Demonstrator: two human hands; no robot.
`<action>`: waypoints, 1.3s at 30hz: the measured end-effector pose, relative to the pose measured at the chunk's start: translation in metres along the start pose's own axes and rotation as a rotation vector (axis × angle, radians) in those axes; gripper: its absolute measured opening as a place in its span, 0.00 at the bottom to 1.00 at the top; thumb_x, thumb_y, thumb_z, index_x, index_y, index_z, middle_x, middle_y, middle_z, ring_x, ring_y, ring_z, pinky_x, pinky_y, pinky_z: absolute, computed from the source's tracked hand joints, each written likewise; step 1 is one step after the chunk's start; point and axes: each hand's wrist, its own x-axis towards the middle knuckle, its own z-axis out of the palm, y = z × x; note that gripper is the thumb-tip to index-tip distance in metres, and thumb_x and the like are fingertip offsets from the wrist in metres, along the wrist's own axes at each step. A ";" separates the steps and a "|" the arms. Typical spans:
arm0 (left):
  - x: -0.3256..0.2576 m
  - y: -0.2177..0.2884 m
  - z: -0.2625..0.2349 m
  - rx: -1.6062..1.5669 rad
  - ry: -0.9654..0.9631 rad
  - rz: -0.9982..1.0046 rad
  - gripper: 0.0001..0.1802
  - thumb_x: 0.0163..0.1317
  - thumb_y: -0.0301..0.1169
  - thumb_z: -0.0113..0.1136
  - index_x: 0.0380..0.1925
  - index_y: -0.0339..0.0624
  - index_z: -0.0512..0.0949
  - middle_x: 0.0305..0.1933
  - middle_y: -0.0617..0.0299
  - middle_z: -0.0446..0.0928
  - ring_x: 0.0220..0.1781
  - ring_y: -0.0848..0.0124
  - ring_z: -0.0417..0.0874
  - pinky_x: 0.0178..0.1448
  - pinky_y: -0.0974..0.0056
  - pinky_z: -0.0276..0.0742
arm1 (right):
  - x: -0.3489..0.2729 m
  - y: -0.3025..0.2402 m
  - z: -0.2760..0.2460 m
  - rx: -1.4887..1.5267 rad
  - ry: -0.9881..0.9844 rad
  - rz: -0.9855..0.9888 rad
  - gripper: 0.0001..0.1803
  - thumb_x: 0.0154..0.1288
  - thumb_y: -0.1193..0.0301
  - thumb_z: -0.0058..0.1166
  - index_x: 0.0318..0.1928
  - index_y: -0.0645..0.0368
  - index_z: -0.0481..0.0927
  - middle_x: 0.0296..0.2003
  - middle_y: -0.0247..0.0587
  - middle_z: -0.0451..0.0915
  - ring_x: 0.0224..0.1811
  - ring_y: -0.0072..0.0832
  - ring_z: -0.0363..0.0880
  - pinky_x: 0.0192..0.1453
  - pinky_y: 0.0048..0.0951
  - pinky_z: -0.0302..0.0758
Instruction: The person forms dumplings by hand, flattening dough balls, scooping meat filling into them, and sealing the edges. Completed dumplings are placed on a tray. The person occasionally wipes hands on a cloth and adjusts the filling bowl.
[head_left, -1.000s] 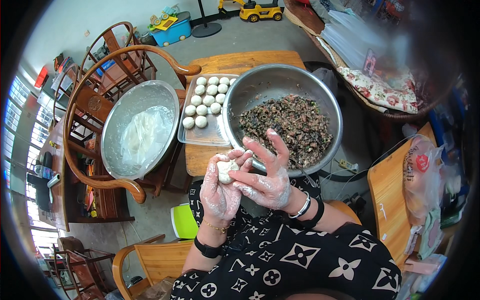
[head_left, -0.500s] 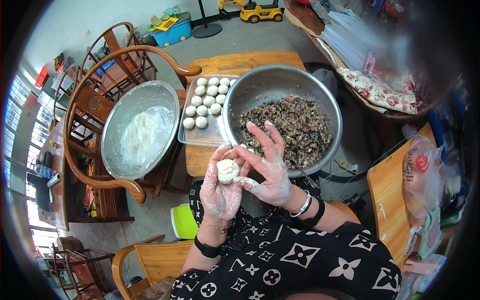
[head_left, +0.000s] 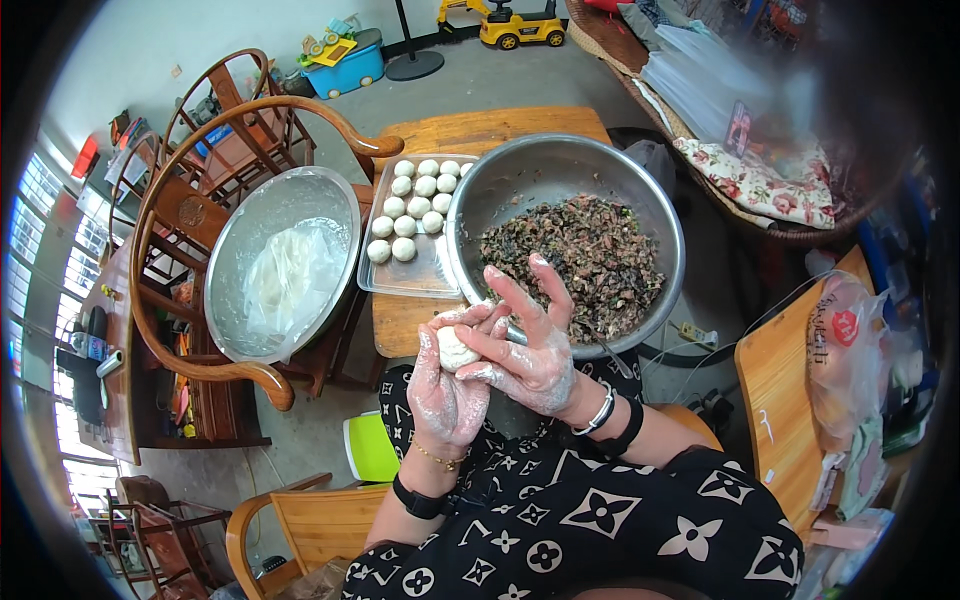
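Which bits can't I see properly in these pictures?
In the head view:
Dough: underside hidden by the left hand, right side by the right hand.
Tray: right side covered by the bowl.
Under the plastic: cloudy folds hide whatever is there.
Yellow toy: top cut off by the upper edge.

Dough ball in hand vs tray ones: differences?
Support: the held dough ball sits in the left hand, with the right hand touching it; the tray balls rest in a clear plastic tray.
Grouping: the held dough ball is single; the tray balls form rough rows.
Shared: both whitish, roundish.
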 end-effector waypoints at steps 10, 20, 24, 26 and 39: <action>-0.002 -0.004 0.009 0.087 0.031 -0.011 0.24 0.80 0.48 0.34 0.58 0.39 0.68 0.63 0.45 0.72 0.71 0.48 0.70 0.77 0.46 0.64 | 0.000 0.000 0.004 0.036 -0.030 0.042 0.20 0.59 0.58 0.67 0.53 0.41 0.87 0.73 0.50 0.64 0.77 0.55 0.48 0.77 0.52 0.46; 0.001 -0.001 0.008 0.055 -0.009 0.034 0.25 0.79 0.41 0.40 0.66 0.35 0.64 0.68 0.43 0.68 0.74 0.48 0.66 0.79 0.47 0.60 | 0.004 0.003 0.003 0.221 -0.090 0.102 0.18 0.64 0.66 0.60 0.55 0.41 0.86 0.74 0.56 0.60 0.77 0.58 0.47 0.78 0.54 0.45; 0.002 -0.003 0.024 -0.012 0.111 -0.037 0.31 0.79 0.43 0.40 0.74 0.37 0.56 0.74 0.41 0.61 0.77 0.48 0.62 0.79 0.47 0.59 | -0.003 0.003 0.007 0.195 -0.058 0.059 0.20 0.64 0.64 0.59 0.58 0.43 0.84 0.76 0.57 0.56 0.77 0.59 0.47 0.78 0.55 0.44; 0.001 -0.001 0.025 0.117 0.133 -0.097 0.31 0.79 0.43 0.40 0.74 0.37 0.56 0.75 0.40 0.60 0.77 0.47 0.62 0.78 0.47 0.60 | -0.001 0.005 0.005 0.141 -0.065 0.068 0.22 0.64 0.64 0.59 0.59 0.44 0.84 0.76 0.56 0.57 0.77 0.60 0.48 0.78 0.56 0.44; -0.002 0.003 0.012 0.164 0.079 -0.092 0.26 0.76 0.40 0.48 0.66 0.36 0.64 0.69 0.40 0.68 0.73 0.44 0.68 0.74 0.46 0.67 | -0.001 0.009 -0.007 0.019 0.029 0.034 0.17 0.55 0.60 0.71 0.47 0.43 0.87 0.72 0.50 0.64 0.77 0.57 0.49 0.76 0.55 0.52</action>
